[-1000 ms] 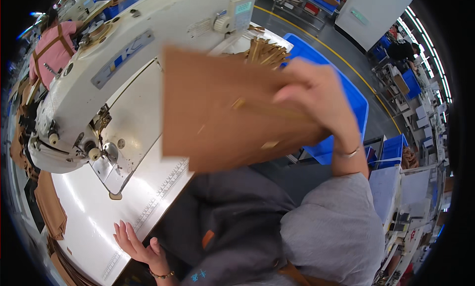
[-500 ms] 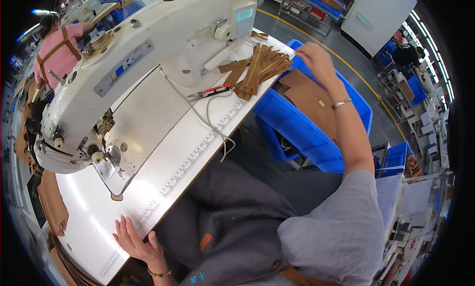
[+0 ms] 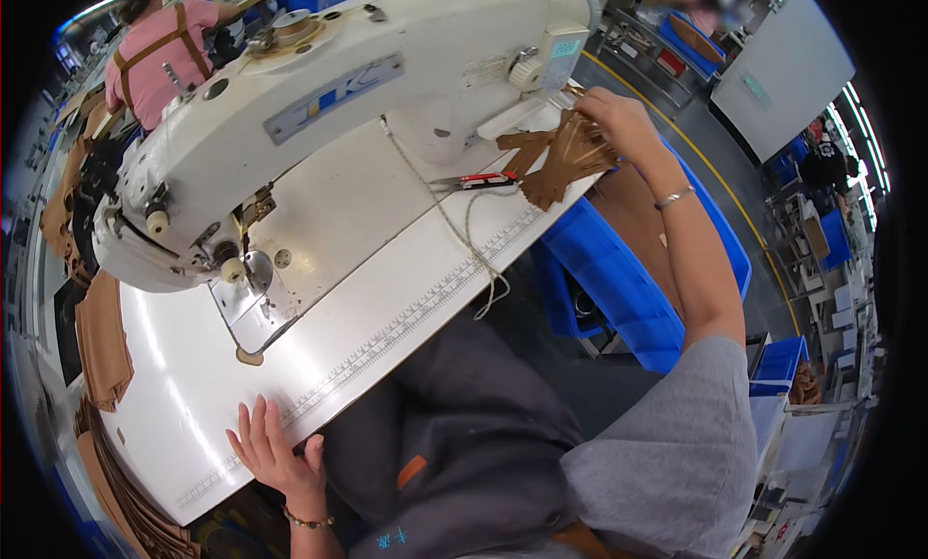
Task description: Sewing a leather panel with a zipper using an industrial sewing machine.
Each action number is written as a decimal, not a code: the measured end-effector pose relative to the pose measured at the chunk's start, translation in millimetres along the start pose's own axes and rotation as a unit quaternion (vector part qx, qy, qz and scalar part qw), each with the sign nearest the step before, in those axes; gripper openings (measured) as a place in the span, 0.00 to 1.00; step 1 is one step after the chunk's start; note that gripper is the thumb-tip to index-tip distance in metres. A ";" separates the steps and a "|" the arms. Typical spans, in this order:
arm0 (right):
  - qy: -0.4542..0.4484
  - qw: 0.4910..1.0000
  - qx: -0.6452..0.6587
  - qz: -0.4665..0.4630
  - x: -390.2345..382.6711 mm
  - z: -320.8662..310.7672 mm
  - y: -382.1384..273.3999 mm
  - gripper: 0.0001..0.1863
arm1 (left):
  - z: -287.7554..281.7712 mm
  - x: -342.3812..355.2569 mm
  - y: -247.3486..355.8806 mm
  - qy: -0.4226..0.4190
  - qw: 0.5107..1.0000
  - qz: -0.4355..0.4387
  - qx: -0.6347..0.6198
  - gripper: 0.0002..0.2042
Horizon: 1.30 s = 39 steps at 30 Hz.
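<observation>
At the far right of the white table, my right hand [image 3: 623,126] reaches over a loose pile of brown zippers [image 3: 553,177]. Its fingers are bent and closed on the upper end of a zipper in the pile; the fingertips are partly hidden. My left hand [image 3: 275,453] rests at the table's near edge with fingers spread and nothing in it. Left of the pile lie red-handled thread snips [image 3: 483,181]. A white sewing machine [image 3: 329,104] stands across the table, its needle area [image 3: 242,245] bare of cloth.
A blue bin [image 3: 619,279] holding brown panels stands beyond the table's right edge. A pale cord [image 3: 454,232] crosses the printed ruler [image 3: 387,337] and hangs over the near edge. Stacked brown pieces [image 3: 102,341] lie at the left. A person in pink [image 3: 159,61] sits behind.
My right hand has come down from above the blue bin's edge onto the zippers and closed there. My left hand stays spread at the table edge. The whole view has shifted.
</observation>
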State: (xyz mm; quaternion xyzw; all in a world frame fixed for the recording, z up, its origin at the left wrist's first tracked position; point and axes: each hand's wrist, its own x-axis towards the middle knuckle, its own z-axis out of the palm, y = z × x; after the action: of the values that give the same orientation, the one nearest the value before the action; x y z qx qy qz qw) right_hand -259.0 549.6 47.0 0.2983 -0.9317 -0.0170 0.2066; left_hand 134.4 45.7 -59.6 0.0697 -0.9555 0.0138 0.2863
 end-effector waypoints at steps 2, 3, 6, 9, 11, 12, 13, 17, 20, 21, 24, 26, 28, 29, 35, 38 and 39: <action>0.060 0.998 0.030 -0.008 0.7 -17.2 -12.3 0.19 | -4.2 1.2 0.8 -0.005 1.000 0.010 -0.021 0.40; 0.076 0.993 0.082 -0.028 1.6 -26.5 -21.4 0.19 | -6.8 1.7 1.6 -0.013 0.999 0.003 -0.040 0.40; 0.101 0.980 0.153 -0.073 11.9 -49.4 -66.1 0.17 | -15.1 6.4 2.7 -0.036 0.996 -0.002 -0.076 0.39; 0.011 0.972 0.192 -0.132 21.2 -69.0 -129.9 0.16 | -27.6 15.1 2.6 -0.068 0.990 -0.014 -0.121 0.36; -0.012 0.951 0.219 -0.219 32.1 -66.7 -177.4 0.17 | -38.4 22.7 -1.0 -0.098 0.980 -0.035 -0.168 0.32; -0.008 0.932 0.254 -0.258 37.1 -62.6 -199.6 0.17 | -44.1 27.5 -7.5 -0.086 0.982 -0.063 -0.153 0.32; -0.022 0.931 0.241 -0.272 37.1 -56.5 -222.0 0.18 | -48.4 33.4 -16.1 -0.093 0.984 -0.055 -0.144 0.29; -0.039 0.914 0.205 -0.349 56.2 -14.7 -281.1 0.19 | -45.3 69.9 -83.9 -0.047 0.987 -0.114 -0.107 0.16; -0.034 0.913 0.187 -0.361 56.0 5.7 -304.8 0.17 | -25.8 109.9 -165.4 0.004 0.986 -0.167 -0.014 0.10; -0.023 0.907 0.206 -0.366 55.1 10.6 -311.8 0.16 | -20.1 123.1 -192.6 0.006 0.984 -0.178 0.029 0.09; 0.087 0.890 0.215 -0.393 49.5 18.1 -328.4 0.19 | -5.5 153.5 -249.6 -0.027 0.971 -0.207 0.113 0.10; 0.108 0.884 0.221 -0.397 45.0 19.5 -335.1 0.22 | 0.8 164.6 -265.8 -0.056 0.961 -0.221 0.157 0.10; 0.118 0.877 0.280 -0.373 40.4 19.9 -338.1 0.23 | 5.7 172.6 -272.4 -0.209 0.911 -0.301 0.188 0.10; 0.103 0.882 0.273 -0.370 39.4 20.2 -338.0 0.23 | 7.5 174.9 -274.8 -0.200 0.912 -0.301 0.193 0.10; 0.133 0.875 0.270 -0.380 39.3 22.8 -334.7 0.25 | 14.0 177.0 -302.7 -0.052 0.944 -0.240 0.221 0.08; 0.140 0.883 0.257 -0.367 39.9 23.4 -336.2 0.23 | 4.1 175.2 -301.3 0.033 0.948 -0.314 -0.034 0.10; 0.144 0.882 0.258 -0.366 39.9 23.6 -336.9 0.22 | -3.0 168.7 -291.5 0.078 0.840 -0.424 -0.330 0.11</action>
State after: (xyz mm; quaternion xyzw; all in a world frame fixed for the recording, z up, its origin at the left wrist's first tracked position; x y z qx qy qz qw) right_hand -112.8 248.3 -11.8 0.6598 -0.6876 0.1932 0.2336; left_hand 37.8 -263.8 31.5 0.3682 -0.7550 -0.4197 0.3438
